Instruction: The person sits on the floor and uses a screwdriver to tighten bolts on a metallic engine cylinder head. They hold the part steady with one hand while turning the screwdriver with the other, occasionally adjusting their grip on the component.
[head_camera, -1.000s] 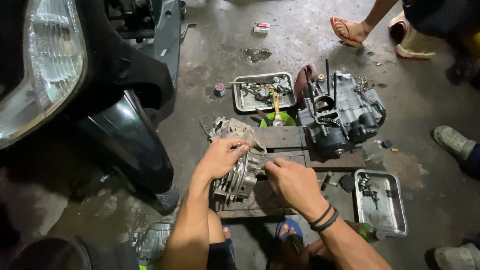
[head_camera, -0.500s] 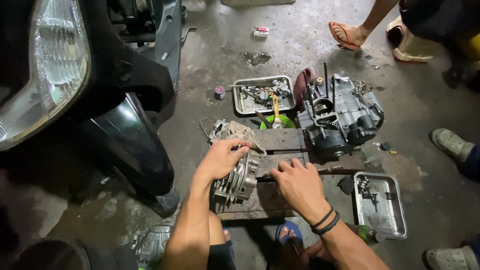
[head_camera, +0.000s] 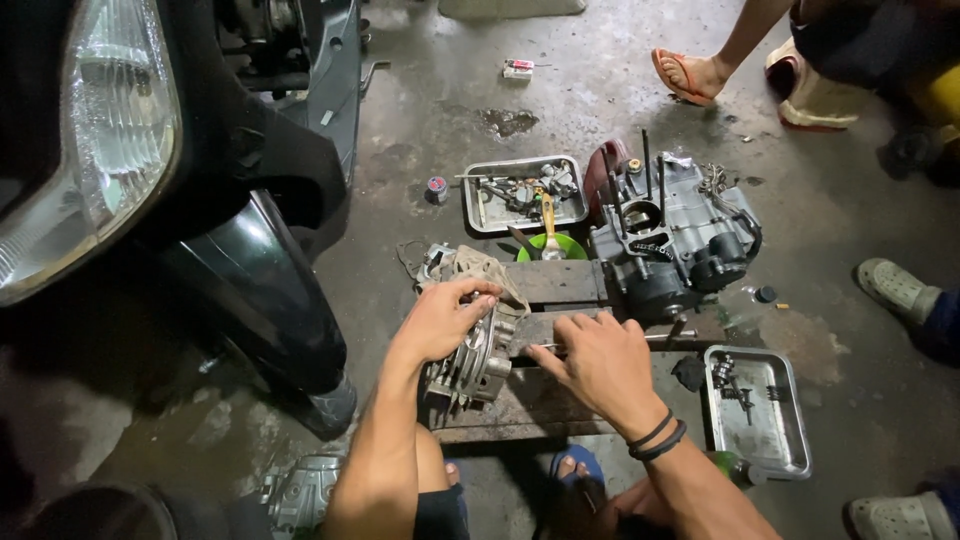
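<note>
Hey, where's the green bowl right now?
In the head view, the green bowl sits on the floor near the middle, just below the metal tray of parts and left of the engine block, above the wooden board.

Engine block (head_camera: 672, 235) blocks ahead (scooter wheel (head_camera: 265, 300) left); right tray (head_camera: 757, 408).

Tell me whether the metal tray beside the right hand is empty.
Not empty. The metal tray holds a few small dark parts near its far end; the rest is bare.

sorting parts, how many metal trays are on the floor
2. One metal tray lies behind the green bowl, left of the engine block. The other tray lies right of the right hand.
</note>
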